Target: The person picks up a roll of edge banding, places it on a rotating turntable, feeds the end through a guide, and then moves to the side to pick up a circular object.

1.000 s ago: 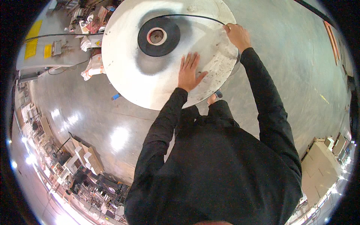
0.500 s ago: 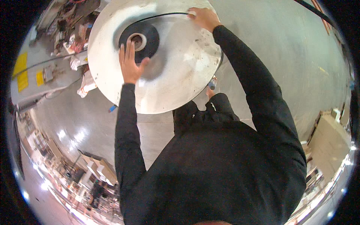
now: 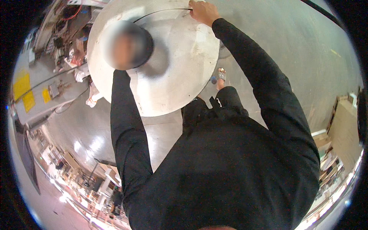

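Note:
A large white round disc (image 3: 172,84) fills the upper middle of the view. On its left half sits a roll of black strip (image 3: 148,45), partly hidden by a blurred patch. My left hand (image 3: 123,49) is over the roll inside that patch, and its fingers cannot be made out. From the roll a thin black strip (image 3: 161,11) runs in a curve to the right across the disc. Close to the disc's upper right edge, my right hand (image 3: 204,13) is closed with the strip's end pinched in its fingers.
Cluttered materials (image 3: 74,50) stand at the upper left, beside a grey surface with yellow patches (image 3: 22,89). My foot (image 3: 220,76) shows on the grey floor (image 3: 276,46) right of the disc. Large tan panels (image 3: 347,126) stand at the right.
My left hand has shifted left and up over the roll and is now blurred. My right hand has moved slightly left and up, its fingers closing on the strip. The whole view has shifted a little.

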Available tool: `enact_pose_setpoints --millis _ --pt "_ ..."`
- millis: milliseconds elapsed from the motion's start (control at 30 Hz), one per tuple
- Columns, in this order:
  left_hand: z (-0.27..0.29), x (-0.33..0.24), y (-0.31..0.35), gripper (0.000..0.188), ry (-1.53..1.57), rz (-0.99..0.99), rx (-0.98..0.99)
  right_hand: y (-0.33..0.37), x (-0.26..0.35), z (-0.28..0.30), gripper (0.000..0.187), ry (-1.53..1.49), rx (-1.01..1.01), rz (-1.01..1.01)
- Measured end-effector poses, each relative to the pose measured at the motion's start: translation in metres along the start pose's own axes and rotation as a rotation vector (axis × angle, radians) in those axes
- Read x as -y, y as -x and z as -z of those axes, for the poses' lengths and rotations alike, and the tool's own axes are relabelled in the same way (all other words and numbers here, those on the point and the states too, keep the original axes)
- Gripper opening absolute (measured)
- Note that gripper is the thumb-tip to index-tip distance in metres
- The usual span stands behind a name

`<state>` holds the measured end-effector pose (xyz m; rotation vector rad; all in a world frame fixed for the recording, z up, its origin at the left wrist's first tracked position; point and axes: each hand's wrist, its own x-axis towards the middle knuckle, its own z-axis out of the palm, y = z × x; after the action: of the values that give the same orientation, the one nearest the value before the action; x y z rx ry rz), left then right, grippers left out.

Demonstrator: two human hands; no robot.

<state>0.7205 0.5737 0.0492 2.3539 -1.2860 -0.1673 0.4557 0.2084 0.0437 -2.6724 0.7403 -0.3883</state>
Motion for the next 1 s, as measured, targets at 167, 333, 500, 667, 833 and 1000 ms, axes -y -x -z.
enact_pose_setpoints --millis 167,333,500,667,833,1000 --pt "-0.008 0.001 0.003 0.053 -0.190 -0.027 -0.020 0.055 -0.060 0.014 0.026 -0.159 0.067 -0.034" --pt "0.005 -0.002 0.014 0.052 -0.137 0.016 0.041 0.112 -0.082 0.032 0.026 -0.314 0.100 -0.121" --pt "0.005 -0.007 0.000 0.049 -0.107 0.037 0.103 0.192 -0.159 0.009 0.029 -0.262 0.082 -0.085" --pt "0.001 -0.015 0.003 0.048 -0.080 0.074 0.104 0.298 -0.227 0.030 0.028 -0.267 0.180 -0.216" --pt "0.011 -0.006 0.004 0.052 -0.104 0.021 0.108 0.392 -0.293 0.103 0.027 -0.142 0.267 -0.447" --pt "-0.005 0.008 -0.004 0.050 -0.092 -0.007 0.061 0.481 -0.385 0.218 0.028 0.063 0.251 -0.526"
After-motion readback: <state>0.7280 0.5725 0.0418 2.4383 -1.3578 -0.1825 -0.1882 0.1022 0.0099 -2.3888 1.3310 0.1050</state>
